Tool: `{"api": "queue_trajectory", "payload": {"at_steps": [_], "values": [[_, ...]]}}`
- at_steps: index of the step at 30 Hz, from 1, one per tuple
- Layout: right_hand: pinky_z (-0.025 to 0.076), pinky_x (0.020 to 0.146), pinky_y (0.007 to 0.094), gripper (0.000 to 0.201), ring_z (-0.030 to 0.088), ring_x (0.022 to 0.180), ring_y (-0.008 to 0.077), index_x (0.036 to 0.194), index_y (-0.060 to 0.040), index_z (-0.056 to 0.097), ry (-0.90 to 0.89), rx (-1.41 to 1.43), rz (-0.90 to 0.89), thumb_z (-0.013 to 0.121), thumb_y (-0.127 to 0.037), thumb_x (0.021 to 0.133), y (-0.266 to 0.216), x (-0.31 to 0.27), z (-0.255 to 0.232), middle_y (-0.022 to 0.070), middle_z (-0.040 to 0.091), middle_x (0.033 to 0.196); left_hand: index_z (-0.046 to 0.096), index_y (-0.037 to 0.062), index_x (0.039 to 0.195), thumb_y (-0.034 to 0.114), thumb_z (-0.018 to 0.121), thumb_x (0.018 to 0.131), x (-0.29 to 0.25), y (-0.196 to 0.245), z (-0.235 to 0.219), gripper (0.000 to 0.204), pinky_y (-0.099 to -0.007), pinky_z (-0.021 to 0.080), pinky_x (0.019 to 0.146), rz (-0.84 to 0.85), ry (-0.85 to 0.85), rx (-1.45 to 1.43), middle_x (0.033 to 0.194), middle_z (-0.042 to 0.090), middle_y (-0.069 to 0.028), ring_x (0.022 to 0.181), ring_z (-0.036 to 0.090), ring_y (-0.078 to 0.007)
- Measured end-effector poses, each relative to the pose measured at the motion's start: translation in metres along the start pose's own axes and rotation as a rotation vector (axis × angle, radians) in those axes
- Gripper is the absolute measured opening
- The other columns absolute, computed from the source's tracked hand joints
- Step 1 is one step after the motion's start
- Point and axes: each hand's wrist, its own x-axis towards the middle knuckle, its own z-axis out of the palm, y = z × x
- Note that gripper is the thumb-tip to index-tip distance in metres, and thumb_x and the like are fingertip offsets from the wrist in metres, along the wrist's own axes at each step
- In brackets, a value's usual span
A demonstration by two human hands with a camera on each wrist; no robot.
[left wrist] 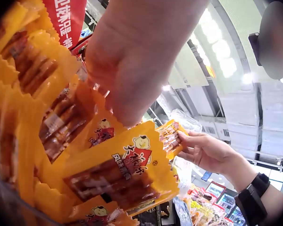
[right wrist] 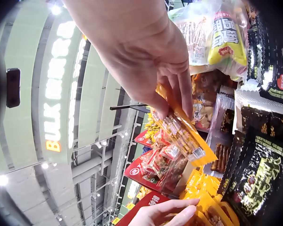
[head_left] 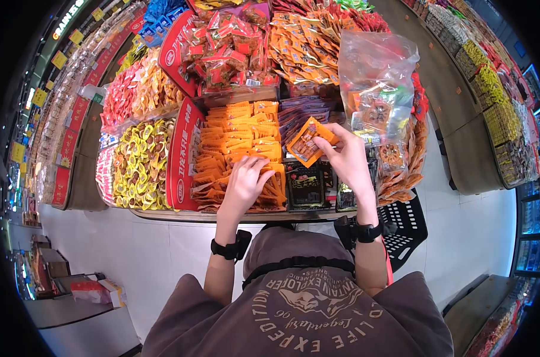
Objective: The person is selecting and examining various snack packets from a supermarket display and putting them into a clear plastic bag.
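Note:
My right hand (head_left: 341,152) is raised over the display and pinches one orange snack packet (head_left: 308,141) between thumb and fingers. The right wrist view shows that packet (right wrist: 184,134) hanging from the fingertips (right wrist: 172,101). My left hand (head_left: 246,181) lies in the bin of orange packets (head_left: 237,140), fingers bent down among them. From the left wrist view, the fingers (left wrist: 125,101) touch the packet tops beside an orange packet (left wrist: 118,174). Whether they grip one is hidden. A clear plastic bag (head_left: 377,89) holding some snacks stands just right of the raised hand.
Black snack packs (head_left: 305,184) fill the bin under my right hand. Yellow sweets (head_left: 142,163) and red dividers (head_left: 184,154) lie to the left, with more snack bins behind. A black basket (head_left: 410,229) sits on the floor at the right, and another display counter (head_left: 496,125) stands beyond it.

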Motion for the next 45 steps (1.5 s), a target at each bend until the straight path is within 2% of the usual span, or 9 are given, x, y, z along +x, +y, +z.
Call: {"api": "queue_trajectory", "payload": {"at_steps": [15,18,24,30,31,34,36,38,45], "values": [[0.054,0.069,0.0306,0.024,0.07,0.073,0.0192,0.109,0.0007,0.065,-0.098,-0.043,0.003,0.068,-0.008,0.087,-0.01,-0.006,0.007,0.0166,0.071,0.087,0.063,-0.0017,0.088,0.025,0.067,0.087,0.006,-0.005,0.012,0.027,-0.0434,0.045,0.081,-0.117,-0.061,0.103,0.09,0.062,-0.0169,0.091,0.055,-0.0346],[0.054,0.069,0.0312,0.025,0.07,0.073,0.0203,0.109,0.0007,0.065,-0.104,-0.039,0.003,0.068,-0.009,0.086,-0.005,-0.004,0.014,0.0171,0.071,0.087,0.062,-0.001,0.086,0.024,0.068,0.087,0.004,0.003,0.005,0.026,-0.0424,0.045,0.078,-0.054,0.065,0.083,0.085,0.063,-0.0168,0.086,0.056,-0.0347],[0.054,0.068,0.0317,0.025,0.07,0.073,0.0239,0.108,-0.0005,0.066,-0.134,-0.026,0.004,0.069,-0.011,0.086,-0.001,0.001,0.025,0.0172,0.071,0.087,0.059,0.0003,0.08,0.02,0.072,0.083,-0.003,0.01,-0.003,0.024,-0.0423,0.045,0.07,-0.107,0.04,-0.057,0.074,0.062,-0.0144,0.071,0.059,-0.033],[0.051,0.063,0.0365,0.025,0.066,0.064,0.0292,0.105,-0.0019,0.067,-0.149,-0.056,-0.098,0.072,-0.014,0.084,0.003,0.014,0.047,0.0195,0.068,0.08,0.062,-0.0017,0.084,0.019,0.073,0.082,-0.003,0.017,-0.013,0.024,-0.0394,0.047,0.073,-0.148,-0.014,-0.089,0.077,0.064,-0.0174,0.072,0.062,-0.0337],[0.051,0.063,0.0313,0.025,0.065,0.065,0.016,0.106,-0.002,0.068,-0.197,-0.091,-0.078,0.071,-0.014,0.085,0.005,0.016,0.052,0.0134,0.071,0.083,0.062,-0.0017,0.084,0.019,0.073,0.082,-0.003,0.017,-0.013,0.024,-0.0394,0.047,0.073,-0.145,-0.018,-0.089,0.077,0.064,-0.0174,0.072,0.062,-0.0337],[0.049,0.06,0.0329,0.026,0.061,0.06,0.0163,0.106,-0.002,0.068,-0.246,-0.129,-0.115,0.072,-0.015,0.084,0.007,0.019,0.066,0.0158,0.069,0.078,0.062,-0.0016,0.084,0.019,0.074,0.082,-0.003,0.015,-0.012,0.024,-0.0391,0.047,0.072,-0.135,-0.018,-0.081,0.076,0.064,-0.0171,0.072,0.062,-0.0332],[0.048,0.061,0.036,0.028,0.059,0.059,0.0277,0.106,-0.0021,0.068,-0.248,-0.105,-0.16,0.074,-0.014,0.081,0.007,0.018,0.076,0.0204,0.067,0.08,0.062,-0.0012,0.084,0.019,0.074,0.081,-0.003,0.015,-0.013,0.023,-0.0388,0.047,0.072,-0.13,-0.028,-0.076,0.076,0.065,-0.017,0.071,0.062,-0.0329],[0.051,0.069,0.0404,0.024,0.065,0.075,0.0396,0.103,0.0,0.068,-0.312,-0.039,-0.136,0.071,-0.006,0.08,0.014,0.016,0.088,0.0243,0.065,0.08,0.062,-0.0011,0.084,0.019,0.074,0.081,-0.002,0.015,-0.013,0.024,-0.0389,0.047,0.072,-0.135,-0.032,-0.076,0.077,0.065,-0.0169,0.072,0.062,-0.0328],[0.053,0.074,0.0414,0.022,0.066,0.084,0.0384,0.098,0.0006,0.07,-0.457,-0.183,-0.325,0.073,-0.008,0.077,0.059,0.012,0.109,0.0226,0.068,0.086,0.062,-0.0012,0.086,0.021,0.076,0.08,-0.006,0.012,-0.012,0.027,-0.0397,0.048,0.074,-0.142,-0.024,-0.114,0.079,0.065,-0.0172,0.075,0.063,-0.0335]]}}
